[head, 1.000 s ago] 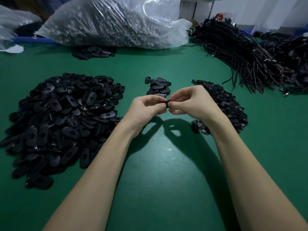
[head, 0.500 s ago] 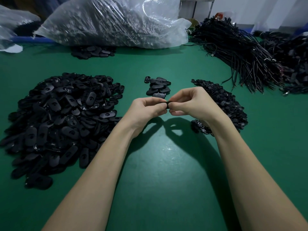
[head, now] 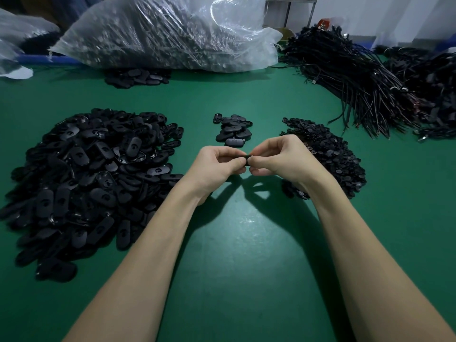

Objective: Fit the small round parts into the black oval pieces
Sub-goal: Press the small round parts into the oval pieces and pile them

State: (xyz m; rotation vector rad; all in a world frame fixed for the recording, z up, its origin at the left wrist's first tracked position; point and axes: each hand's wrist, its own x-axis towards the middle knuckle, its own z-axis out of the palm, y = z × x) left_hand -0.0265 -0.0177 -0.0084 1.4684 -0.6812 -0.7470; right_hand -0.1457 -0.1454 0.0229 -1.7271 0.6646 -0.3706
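- Small-parts assembly bench, factory or workshop type.
- Green mat (head: 234, 280) covers the whole table.
- Bulk heap of black oval pieces (head: 91, 174) at left, round parts (head: 330, 154) at right of centre.
- Clear plastic sack (head: 162, 33) of stock, top centre.
- Bundled black cables (head: 357, 77) piled upper right.

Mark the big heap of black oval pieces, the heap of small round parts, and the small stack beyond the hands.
Big heap of black oval pieces (head: 86, 183): head view, heap middle.
Heap of small round parts (head: 330, 149): head view, heap top.
Small stack of black oval pieces (head: 234, 129): head view, stack middle.
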